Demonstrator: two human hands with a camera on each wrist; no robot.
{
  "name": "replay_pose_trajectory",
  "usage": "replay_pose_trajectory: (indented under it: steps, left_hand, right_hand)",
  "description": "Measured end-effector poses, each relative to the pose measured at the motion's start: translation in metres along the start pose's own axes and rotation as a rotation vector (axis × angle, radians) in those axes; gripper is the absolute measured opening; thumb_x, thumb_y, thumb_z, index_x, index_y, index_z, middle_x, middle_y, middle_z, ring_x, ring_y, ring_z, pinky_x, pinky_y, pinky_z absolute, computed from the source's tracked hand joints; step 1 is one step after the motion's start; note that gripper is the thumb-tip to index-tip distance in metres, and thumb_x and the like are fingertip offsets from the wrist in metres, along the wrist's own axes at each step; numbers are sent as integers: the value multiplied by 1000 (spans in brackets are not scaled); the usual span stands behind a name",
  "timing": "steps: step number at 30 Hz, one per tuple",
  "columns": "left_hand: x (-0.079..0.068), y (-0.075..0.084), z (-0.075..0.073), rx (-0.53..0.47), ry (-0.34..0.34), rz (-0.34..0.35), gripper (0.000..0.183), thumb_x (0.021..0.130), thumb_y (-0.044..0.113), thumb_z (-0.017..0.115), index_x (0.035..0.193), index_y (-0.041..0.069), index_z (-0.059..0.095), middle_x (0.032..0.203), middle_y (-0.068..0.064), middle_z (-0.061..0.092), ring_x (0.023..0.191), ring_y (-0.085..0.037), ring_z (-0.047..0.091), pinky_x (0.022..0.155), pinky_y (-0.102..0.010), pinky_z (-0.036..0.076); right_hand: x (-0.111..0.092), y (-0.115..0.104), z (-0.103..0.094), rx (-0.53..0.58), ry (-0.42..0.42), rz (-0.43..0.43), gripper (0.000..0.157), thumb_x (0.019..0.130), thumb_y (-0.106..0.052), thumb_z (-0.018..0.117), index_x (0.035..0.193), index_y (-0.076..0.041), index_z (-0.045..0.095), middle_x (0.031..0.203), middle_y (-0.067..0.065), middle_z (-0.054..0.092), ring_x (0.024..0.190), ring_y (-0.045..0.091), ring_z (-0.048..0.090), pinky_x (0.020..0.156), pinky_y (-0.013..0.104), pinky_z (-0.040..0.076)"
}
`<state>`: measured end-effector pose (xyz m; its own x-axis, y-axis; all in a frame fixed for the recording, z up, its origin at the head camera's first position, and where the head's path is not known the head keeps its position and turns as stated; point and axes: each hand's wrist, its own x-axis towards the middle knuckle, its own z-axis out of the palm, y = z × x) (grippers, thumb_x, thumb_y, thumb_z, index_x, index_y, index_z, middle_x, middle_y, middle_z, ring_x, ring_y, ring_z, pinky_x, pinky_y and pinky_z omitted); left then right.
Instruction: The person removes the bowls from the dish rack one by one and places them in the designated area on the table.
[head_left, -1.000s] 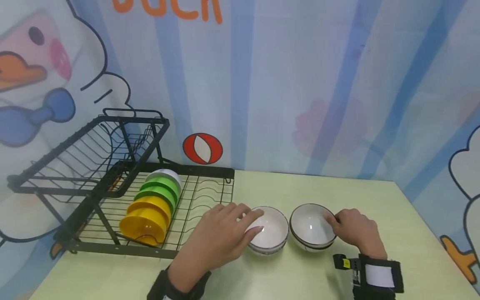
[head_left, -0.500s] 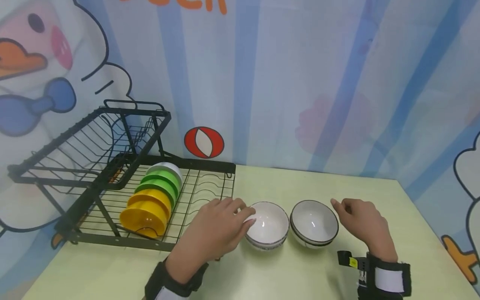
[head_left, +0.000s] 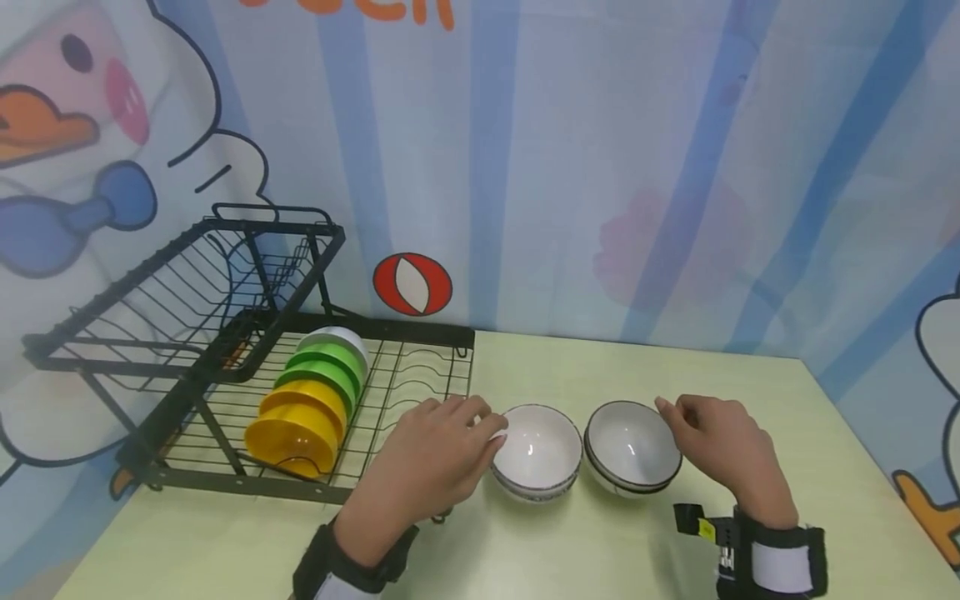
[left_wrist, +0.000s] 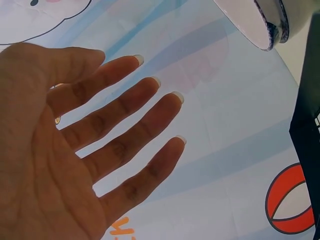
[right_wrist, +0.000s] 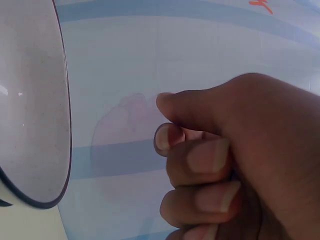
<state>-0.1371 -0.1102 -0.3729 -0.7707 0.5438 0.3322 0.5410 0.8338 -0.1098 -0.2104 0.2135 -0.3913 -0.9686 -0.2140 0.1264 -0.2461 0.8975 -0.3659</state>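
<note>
Two short stacks of white bowls with dark rims stand side by side on the table: the left bowls (head_left: 537, 448) and the right bowls (head_left: 632, 443). My left hand (head_left: 437, 457) hovers at the left stack's left rim, its fingers overlapping that rim in the head view. In the left wrist view its fingers (left_wrist: 125, 147) are spread and fairly straight, holding nothing. Just right of the right stack is my right hand (head_left: 726, 443), thumb near the rim. The right wrist view shows its fingers (right_wrist: 200, 202) curled in with nothing held, and a gap to the bowl (right_wrist: 32, 105).
A black two-tier dish rack (head_left: 247, 483) stands at the left, its lower tier holding a row of bowls: yellow (head_left: 288, 437), green (head_left: 324, 375) and one white (head_left: 341, 335). A printed curtain (head_left: 555, 167) hangs behind the pale table (head_left: 570, 550).
My right hand has let go of the right stack's rim and moved off to the right. My left hand has drawn back slightly left from over the left stack. The view has shifted a little.
</note>
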Motion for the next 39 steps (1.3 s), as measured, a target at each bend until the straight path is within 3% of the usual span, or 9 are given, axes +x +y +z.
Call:
replay_pose_trajectory:
  steps: [8,14,20,25,39]
  left_hand:
    - [-4,-13,-2,6,-37,-79,26,90,24,58,115,18,63,106,0,63,91,-18,57,72,-33,56]
    - [-9,-25,-4,22,-129,-179,33,84,20,65,117,17,62,108,-3,63,89,-20,55,72,-32,55]
    - [-11,-29,-3,-12,-172,-204,34,83,17,65,117,16,62,110,-4,62,88,-20,54,74,-34,54]
    - [-13,-33,-4,-36,-202,-244,36,84,18,66,119,16,62,116,-5,61,98,-22,55,81,-39,54]
    - [-31,-56,-10,16,-254,-483,28,81,14,66,108,5,62,100,-14,61,86,-29,53,76,-48,53]
  right_hand:
    - [0,-7,1,-11,-7,-12,47,97,-45,43,61,-14,45,50,-1,33,45,17,34,40,28,26]
    - [-1,-10,2,-2,-30,-38,46,97,-46,43,63,-15,47,51,-2,34,45,16,35,40,28,26]
    - [-1,-14,2,18,-42,-65,45,96,-44,45,63,-15,47,50,-3,33,45,16,35,40,27,27]
    - [-1,-15,3,14,-37,-67,43,97,-41,46,62,-15,46,50,-3,32,45,16,35,40,27,26]
    - [1,-17,4,18,-58,-67,43,97,-41,46,63,-15,46,51,-3,32,45,15,34,40,27,25]
